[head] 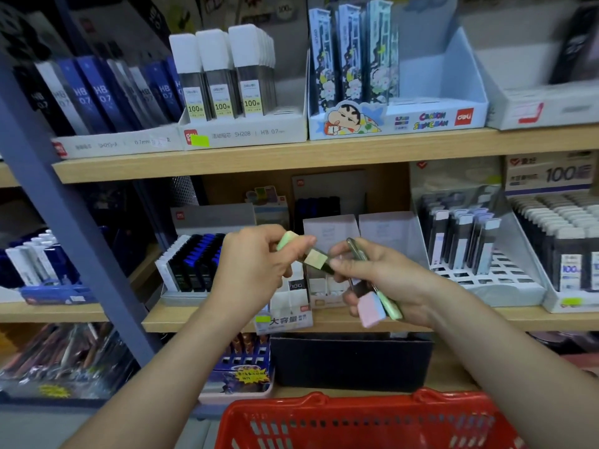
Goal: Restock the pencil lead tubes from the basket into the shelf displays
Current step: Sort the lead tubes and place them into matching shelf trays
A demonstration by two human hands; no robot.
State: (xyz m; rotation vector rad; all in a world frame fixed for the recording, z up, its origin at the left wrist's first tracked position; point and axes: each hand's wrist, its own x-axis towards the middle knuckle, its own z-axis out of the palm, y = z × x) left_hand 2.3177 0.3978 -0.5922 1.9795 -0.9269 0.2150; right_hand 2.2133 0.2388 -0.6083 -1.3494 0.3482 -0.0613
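1. Two hands are meeting centrally; left hand [252,264] is pinching one green-capped lead tube [311,258].
2. Right hand [389,280] is clutching a tube bundle [376,307], caps pointing 6 o'clock toward the red basket [356,406].
3. Likely light, stiff, slick; flat sides are offering grip.

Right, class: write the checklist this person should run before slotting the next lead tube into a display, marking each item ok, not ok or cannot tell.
1. Left hand grips the green-capped tube: ok.
2. Right hand holds the spare tubes: ok, fingers curled round them.
3. Right fingertips clear of the green-capped tube: not ok, they pinch its lower end.
4. Empty slots in the white slotted display: ok.
5. That display matches this tube: cannot tell.
6. Tubes left in the red basket: cannot tell, its inside is mostly out of view.
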